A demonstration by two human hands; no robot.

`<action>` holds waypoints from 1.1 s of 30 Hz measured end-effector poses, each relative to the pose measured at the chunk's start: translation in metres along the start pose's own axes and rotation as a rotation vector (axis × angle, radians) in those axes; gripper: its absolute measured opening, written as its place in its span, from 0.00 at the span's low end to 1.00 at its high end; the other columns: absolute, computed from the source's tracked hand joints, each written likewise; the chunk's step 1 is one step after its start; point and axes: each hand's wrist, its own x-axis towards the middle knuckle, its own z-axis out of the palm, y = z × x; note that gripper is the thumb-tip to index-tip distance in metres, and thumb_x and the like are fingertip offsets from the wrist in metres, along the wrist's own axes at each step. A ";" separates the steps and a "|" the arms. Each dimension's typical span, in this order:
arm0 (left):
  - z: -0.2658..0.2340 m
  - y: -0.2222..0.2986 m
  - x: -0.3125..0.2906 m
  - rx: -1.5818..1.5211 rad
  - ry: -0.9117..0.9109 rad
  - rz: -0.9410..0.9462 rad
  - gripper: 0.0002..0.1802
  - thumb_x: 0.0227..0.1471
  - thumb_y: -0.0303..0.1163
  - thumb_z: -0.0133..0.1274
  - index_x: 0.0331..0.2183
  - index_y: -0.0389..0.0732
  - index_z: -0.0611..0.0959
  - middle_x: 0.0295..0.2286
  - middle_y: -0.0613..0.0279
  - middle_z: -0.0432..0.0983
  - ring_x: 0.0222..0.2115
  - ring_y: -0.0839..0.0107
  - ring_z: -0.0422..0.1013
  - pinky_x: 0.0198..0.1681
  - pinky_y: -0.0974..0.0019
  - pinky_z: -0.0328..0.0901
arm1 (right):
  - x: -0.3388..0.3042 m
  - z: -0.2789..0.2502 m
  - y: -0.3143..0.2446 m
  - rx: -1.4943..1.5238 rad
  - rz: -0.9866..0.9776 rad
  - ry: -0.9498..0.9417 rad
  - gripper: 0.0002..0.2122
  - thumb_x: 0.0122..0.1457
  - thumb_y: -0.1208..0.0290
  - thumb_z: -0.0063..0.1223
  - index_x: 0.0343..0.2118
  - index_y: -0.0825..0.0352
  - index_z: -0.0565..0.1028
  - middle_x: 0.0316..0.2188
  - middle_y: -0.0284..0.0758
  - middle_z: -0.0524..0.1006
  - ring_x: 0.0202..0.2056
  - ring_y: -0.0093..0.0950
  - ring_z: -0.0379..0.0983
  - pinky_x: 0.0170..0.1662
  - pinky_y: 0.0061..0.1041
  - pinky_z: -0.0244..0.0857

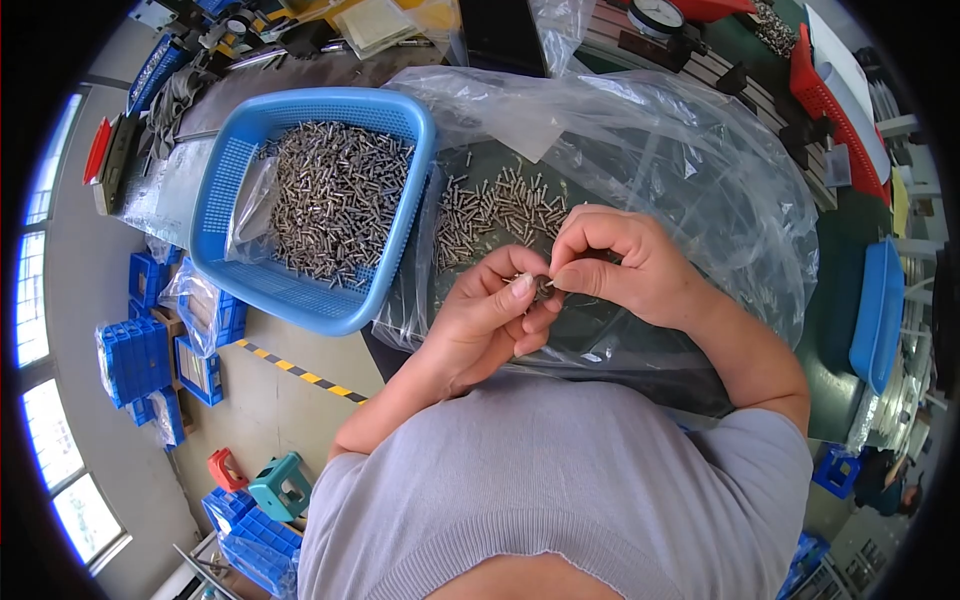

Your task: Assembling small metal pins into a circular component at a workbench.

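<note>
My left hand (490, 312) is closed, its thumb and fingers gripping a small dark round metal part (544, 288). From the right, my right hand (632, 262) meets it with thumb and forefinger pinched together at the part's edge. What lies in that pinch is too small to make out. Just beyond both hands is a loose pile of small metal pins (505, 208) on the dark green tabletop. To the left, a blue plastic basket (428, 135) holds a large heap of similar pins (345, 195) and a clear plastic bag (252, 212).
Clear plastic sheeting (700, 140) covers much of the bench around the pile. A dial gauge (657, 14) and metal rails stand at the far right. Red (815, 100) and blue trays (877, 315) line the right side. Blue crates (148, 355) and a teal stool (281, 487) are on the floor left.
</note>
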 end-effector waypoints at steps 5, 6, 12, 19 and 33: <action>0.000 0.000 0.002 0.012 -0.026 -0.012 0.12 0.55 0.36 0.53 0.38 0.41 0.72 0.29 0.61 0.71 0.23 0.79 0.61 0.22 0.75 0.56 | 0.000 -0.001 0.001 -0.036 -0.008 -0.013 0.06 0.54 0.73 0.58 0.27 0.68 0.73 0.28 0.30 0.71 0.30 0.20 0.67 0.34 0.19 0.61; -0.001 0.000 0.001 0.007 -0.015 -0.011 0.12 0.55 0.36 0.53 0.38 0.41 0.72 0.28 0.61 0.70 0.23 0.79 0.61 0.22 0.75 0.55 | 0.000 0.000 0.001 -0.044 -0.014 -0.023 0.06 0.53 0.72 0.58 0.27 0.68 0.73 0.29 0.30 0.71 0.30 0.20 0.68 0.34 0.19 0.61; 0.001 0.001 0.001 0.004 -0.001 -0.039 0.13 0.54 0.37 0.55 0.38 0.40 0.72 0.27 0.62 0.70 0.22 0.79 0.60 0.21 0.75 0.53 | 0.003 0.006 0.009 -0.158 -0.177 0.002 0.08 0.50 0.72 0.62 0.28 0.66 0.73 0.33 0.31 0.70 0.34 0.21 0.68 0.36 0.19 0.62; 0.003 -0.001 0.000 0.025 0.021 -0.012 0.15 0.54 0.38 0.54 0.40 0.40 0.73 0.29 0.62 0.70 0.23 0.78 0.62 0.22 0.74 0.55 | 0.002 0.002 0.002 -0.165 -0.157 -0.001 0.09 0.47 0.73 0.64 0.31 0.65 0.75 0.32 0.30 0.70 0.34 0.21 0.68 0.37 0.20 0.62; -0.006 -0.002 -0.002 -0.011 -0.075 0.037 0.15 0.57 0.37 0.49 0.43 0.40 0.73 0.34 0.57 0.71 0.26 0.78 0.63 0.23 0.75 0.59 | 0.009 -0.004 0.022 -0.684 -0.302 0.188 0.08 0.44 0.78 0.60 0.30 0.65 0.77 0.30 0.33 0.71 0.34 0.32 0.70 0.36 0.28 0.65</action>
